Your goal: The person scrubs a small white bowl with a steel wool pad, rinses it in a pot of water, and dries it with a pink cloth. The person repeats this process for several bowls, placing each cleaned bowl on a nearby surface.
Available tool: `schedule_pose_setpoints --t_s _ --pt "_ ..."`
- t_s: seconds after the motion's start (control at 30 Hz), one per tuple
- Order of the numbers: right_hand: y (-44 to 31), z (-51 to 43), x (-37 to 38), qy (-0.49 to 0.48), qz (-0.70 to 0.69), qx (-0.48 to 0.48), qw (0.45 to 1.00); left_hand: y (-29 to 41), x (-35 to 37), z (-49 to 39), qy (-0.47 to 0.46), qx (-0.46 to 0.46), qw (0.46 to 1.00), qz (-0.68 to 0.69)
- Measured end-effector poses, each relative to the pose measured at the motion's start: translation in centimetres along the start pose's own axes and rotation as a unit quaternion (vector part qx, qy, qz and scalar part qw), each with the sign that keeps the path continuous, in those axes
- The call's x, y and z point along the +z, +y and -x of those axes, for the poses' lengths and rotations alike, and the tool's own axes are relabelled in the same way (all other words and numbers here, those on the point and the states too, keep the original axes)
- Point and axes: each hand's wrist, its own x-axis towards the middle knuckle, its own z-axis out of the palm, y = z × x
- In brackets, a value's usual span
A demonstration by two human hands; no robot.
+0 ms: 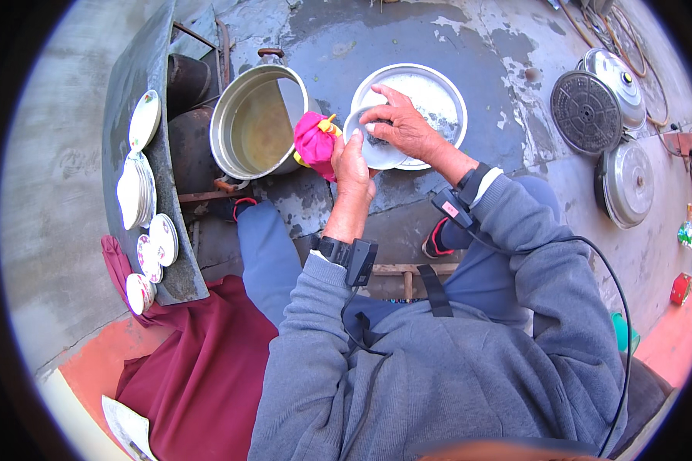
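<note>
My left hand (353, 164) grips the near-left rim of a small pale round dish (383, 157), thumb on top. Over that dish bends my right hand (401, 122), its fingertips down at a dark, mottled patch (379, 133) inside. Whether the patch is a loose clump or the dish's contents, I cannot tell. Bright pink cloth with yellow parts (316, 144) sits just left of my left hand; whether I hold it is unclear. Beneath the dish lies a wide, shallow metal basin (460, 124) with dark specks. A deep metal pot (222, 129) with cloudy liquid stands to the left.
On the left, a dark slab table (150, 63) carries stacked white plates (135, 190) and small patterned dishes (164, 239). Maroon cloth (207, 351) drapes below it. At right are metal lids (631, 181) and a perforated steamer plate (586, 112). A cable (611, 271) runs along my right arm.
</note>
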Motion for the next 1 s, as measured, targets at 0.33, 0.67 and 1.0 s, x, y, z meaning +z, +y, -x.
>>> schedule_pose_setpoints --t_s 0.33,0.67,1.0 --pt "-1.0 -0.5 -2.0 -0.038 -0.093 0.119 0.988 1.5 0.1 0.9 -0.025 0.040 0.999 -0.007" --pt "-2.3 2.1 1.6 0.105 -0.392 0.316 0.858 0.4 0.2 -1.2 0.007 0.193 0.981 -0.035" --pt "-1.7 1.1 -0.5 0.048 -0.394 0.303 0.867 -0.1 -0.8 -1.8 0.043 0.201 0.978 -0.042"
